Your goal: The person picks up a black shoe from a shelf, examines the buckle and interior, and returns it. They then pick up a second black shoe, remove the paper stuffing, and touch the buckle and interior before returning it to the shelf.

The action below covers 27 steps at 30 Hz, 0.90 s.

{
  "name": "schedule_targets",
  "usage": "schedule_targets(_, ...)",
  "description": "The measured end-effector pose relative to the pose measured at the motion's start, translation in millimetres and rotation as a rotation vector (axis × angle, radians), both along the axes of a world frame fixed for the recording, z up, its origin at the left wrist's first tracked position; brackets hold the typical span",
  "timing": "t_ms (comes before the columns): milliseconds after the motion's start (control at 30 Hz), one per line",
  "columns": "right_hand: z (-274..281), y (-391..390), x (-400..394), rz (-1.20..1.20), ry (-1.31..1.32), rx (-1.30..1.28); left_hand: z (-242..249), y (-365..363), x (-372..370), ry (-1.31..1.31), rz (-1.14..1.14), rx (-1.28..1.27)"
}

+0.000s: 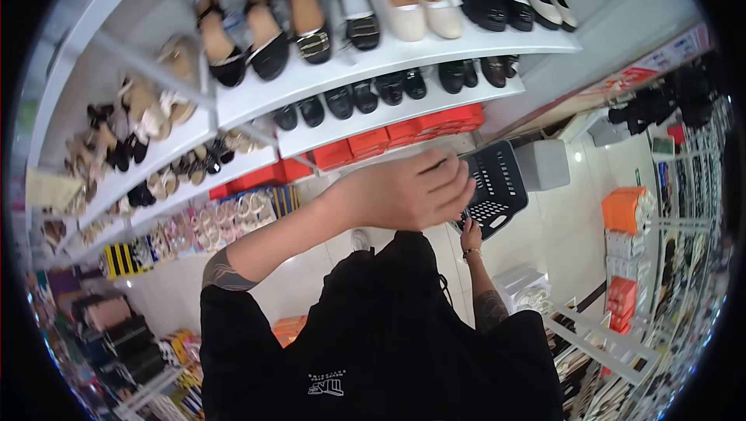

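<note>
My left hand (pixel 416 190) is raised in front of my chest with its fingers curled and pressed together. Whatever may lie inside those fingers is hidden; a small dark spot shows at their upper edge. Below and to the right, my right hand (pixel 471 237) grips the near side of a dark grey plastic shopping basket (pixel 501 221). The basket has slotted, perforated walls, and my left hand covers part of its left side. Nothing can be made out inside it. On the shelf ahead of my hands stand black flats (pixel 313 46) and cream strap shoes (pixel 405 27).
White shelves (pixel 435 51) curve across the front and left, lined with shoes. Red boxes (pixel 367 143) sit beneath them. A grey bin (pixel 544 164) stands behind the basket. Orange boxes (pixel 624 209) and a white rack (pixel 594 343) are on the right. Pale tiles (pixel 571 227) cover the floor.
</note>
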State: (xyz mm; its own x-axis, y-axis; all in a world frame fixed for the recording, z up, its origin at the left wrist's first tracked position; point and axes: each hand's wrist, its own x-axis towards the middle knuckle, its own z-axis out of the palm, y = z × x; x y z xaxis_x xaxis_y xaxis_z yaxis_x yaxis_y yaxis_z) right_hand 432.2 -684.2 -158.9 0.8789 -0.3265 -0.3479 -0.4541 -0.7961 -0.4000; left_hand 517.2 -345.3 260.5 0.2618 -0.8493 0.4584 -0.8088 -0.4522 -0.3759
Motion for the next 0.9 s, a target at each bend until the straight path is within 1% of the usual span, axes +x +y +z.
schedule_targets(33,-6.3,-2.6,-0.8,0.007,0.049,0.019,5.5,9.4,-16.4,-0.031,0.012,-0.018)
schedule_targets(100,-25.0,-8.0,-6.3,-0.005,0.098,0.146,16.2,26.5,-42.2,-0.055,0.031,-0.048)
schedule_targets(133,-36.3,-12.1,-12.2,0.019,0.103,0.137,22.5,34.2,-54.4,-0.07,0.033,-0.005)
schedule_targets(167,-47.0,-17.3,-19.4,0.134,0.054,0.129,25.2,40.6,-65.0,-0.085,0.033,0.039)
schedule_targets(200,-54.6,-20.6,-24.5,0.248,0.004,0.124,24.9,45.6,-74.9,-0.084,0.029,0.013)
schedule_targets(333,-66.7,-11.5,-53.5,0.371,0.032,0.088,29.1,69.0,-105.5,-0.091,0.055,-0.018)
schedule_targets(400,-62.5,1.4,-69.7,0.345,0.067,0.081,28.9,79.1,-116.7,-0.12,0.083,0.038)
schedule_targets(467,-30.6,24.0,-87.9,0.299,0.112,0.089,28.8,86.3,-124.8,-0.101,0.112,0.03)
schedule_targets(500,-31.5,29.3,-97.3,0.273,0.146,0.09,28.6,89.4,-128.0,-0.087,0.132,0.031)
schedule_targets(600,-33.1,36.0,-124.3,0.373,0.232,0.084,28.1,96.0,-135.2,-0.088,0.144,-0.009)
schedule_targets(667,-53.6,27.3,-140.2,0.419,0.299,0.096,26.2,100.7,-137.3,-0.104,0.152,-0.031)
schedule_targets(700,-38.9,34.0,-146.3,0.415,0.333,0.081,25.0,102.6,-138.4,-0.121,0.157,-0.051)
schedule_targets(733,-35.3,34.8,-150.7,0.423,0.351,0.102,23.2,103.4,-139.5,-0.121,0.158,-0.052)
schedule_targets(767,-30.8,34.5,-156.3,0.431,0.37,0.122,20.4,103.8,-140.4,-0.111,0.164,-0.105)
schedule_targets(800,-38.3,27.2,-163.9,0.431,0.37,0.12,17.7,104.2,-140.5,-0.102,0.17,-0.158)
schedule_targets(833,-54.0,16.2,-171.9,0.336,0.442,0.195,14.8,106.5,-139.2,-0.104,0.17,-0.16)
schedule_targets(867,-62.0,11.3,-174.4,0.24,0.512,0.27,11.3,110.4,-136.6,-0.032,0.167,-0.143)
schedule_targets(900,-44.2,17.5,-171.6,0.24,0.507,0.269,7.3,114.0,-134.8,0.04,0.165,-0.125)
